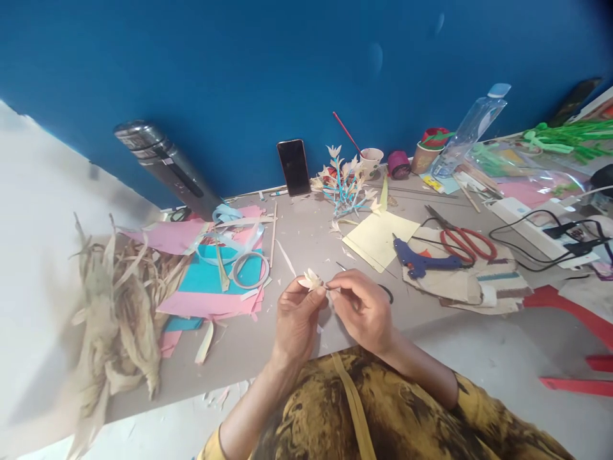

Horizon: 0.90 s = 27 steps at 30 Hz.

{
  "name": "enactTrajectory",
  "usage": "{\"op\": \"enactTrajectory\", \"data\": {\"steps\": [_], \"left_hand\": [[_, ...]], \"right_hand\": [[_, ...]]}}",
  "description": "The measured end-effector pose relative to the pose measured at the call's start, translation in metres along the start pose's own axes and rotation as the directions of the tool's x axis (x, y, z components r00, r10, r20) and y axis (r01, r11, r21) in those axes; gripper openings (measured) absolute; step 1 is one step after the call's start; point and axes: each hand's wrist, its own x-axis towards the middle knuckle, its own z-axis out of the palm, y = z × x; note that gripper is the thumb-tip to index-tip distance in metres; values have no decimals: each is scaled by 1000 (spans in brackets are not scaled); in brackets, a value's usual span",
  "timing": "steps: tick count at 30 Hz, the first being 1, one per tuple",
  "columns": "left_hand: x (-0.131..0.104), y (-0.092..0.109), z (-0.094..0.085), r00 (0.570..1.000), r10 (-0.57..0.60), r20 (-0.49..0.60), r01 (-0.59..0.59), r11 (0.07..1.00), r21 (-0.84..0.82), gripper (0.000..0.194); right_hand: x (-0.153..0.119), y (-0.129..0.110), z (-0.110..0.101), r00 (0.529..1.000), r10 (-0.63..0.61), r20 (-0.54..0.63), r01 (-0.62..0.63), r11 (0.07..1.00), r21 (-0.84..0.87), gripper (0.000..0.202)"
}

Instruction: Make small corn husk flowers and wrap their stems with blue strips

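Note:
A small cream flower with pointed petals (311, 280) is pinched between the thumb and fingers of my left hand (299, 316). Close beside it, my right hand (361, 306) is closed at the flower's base, its fingertips pressed on what looks like a thin stem. The stem is mostly hidden by the fingers. Both hands are over the front edge of the table. Behind them stands a bunch of similar cream flowers on blue stems (345, 182). A pale yellow paper sheet (378, 239) lies beyond my right hand.
On the right are a blue glue gun (426, 259), red-handled scissors (462, 236), a power strip (536, 230) and a plastic bottle (472, 131). Dried husks (124, 313), coloured paper (201, 303) and a tape roll (250, 271) lie left. A flask (167, 166) and phone (294, 167) stand behind.

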Motion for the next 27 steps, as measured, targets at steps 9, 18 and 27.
{"op": "enactTrajectory", "data": {"steps": [9,18,27], "left_hand": [[2,1,-9,997,-50,54,44,994,98,27],[3,2,-5,988,-131,80,136,989,-60,28],[6,-1,-9,997,74,31,-75,997,37,24]], "right_hand": [[17,1,-4,980,155,127,-167,982,89,9],[13,-6,1,997,72,36,-70,997,-35,12],[16,-12,2,916,390,93,-396,916,58,10]]}}
